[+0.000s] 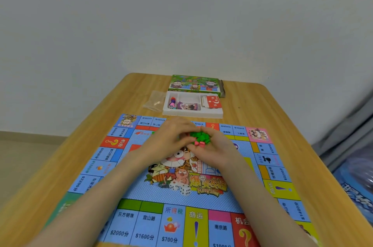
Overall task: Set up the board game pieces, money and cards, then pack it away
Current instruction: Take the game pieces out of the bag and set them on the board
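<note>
The colourful game board lies flat on the wooden table. Over its far middle, my left hand and my right hand come together around a heap of small green and red plastic houses. My right hand cups the heap from below, and my left hand's curled fingers touch it from the left. Behind the board a white plastic tray holds coloured pawns, a purple money stack and red question-mark cards.
The green game box lies at the table's far edge behind the tray. A clear empty plastic bag sits left of the tray. A white wall stands behind, and blue packaged goods sit on the right.
</note>
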Demonstrator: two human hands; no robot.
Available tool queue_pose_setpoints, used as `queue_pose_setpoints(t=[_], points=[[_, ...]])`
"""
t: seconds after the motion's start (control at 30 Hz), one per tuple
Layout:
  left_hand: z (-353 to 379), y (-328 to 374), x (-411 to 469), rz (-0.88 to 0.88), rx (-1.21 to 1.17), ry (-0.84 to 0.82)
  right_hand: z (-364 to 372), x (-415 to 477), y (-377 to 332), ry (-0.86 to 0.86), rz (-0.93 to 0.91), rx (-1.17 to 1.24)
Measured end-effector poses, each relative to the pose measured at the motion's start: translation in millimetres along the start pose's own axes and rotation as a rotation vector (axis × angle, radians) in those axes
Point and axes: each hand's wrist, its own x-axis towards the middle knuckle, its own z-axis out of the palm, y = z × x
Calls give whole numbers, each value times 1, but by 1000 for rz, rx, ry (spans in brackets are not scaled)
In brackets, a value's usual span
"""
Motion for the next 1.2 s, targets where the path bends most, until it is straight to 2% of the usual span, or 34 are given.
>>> queue_pose_setpoints(t=[0.17, 0.67, 0.73, 0.83, 0.93, 1.0, 1.13, 1.2], points=[[-1, 2, 0, -85, -101, 61, -2, 1, 0, 3, 5, -20], [-8, -9, -1, 33, -135, 132, 1, -2, 0, 39, -21, -44], [-13, -9, 0, 4, -193, 177, 2, -3, -1, 37, -27, -39], [-29, -15, 0, -169, -334, 252, 3, -6, -2, 49, -31, -85], [-42, -32, -3, -334, -390, 202, 3, -6, -3, 41, -30, -90], [-40, -39, -6, -374, -339, 170, 2, -6, -3, 31, -30, -84], [-24, -42, -6, -307, -167, 66, 3, -6, -3, 31, -42, -85], [-20, -42, -6, -304, -201, 62, 3, -6, -3, 35, -50, -88]])
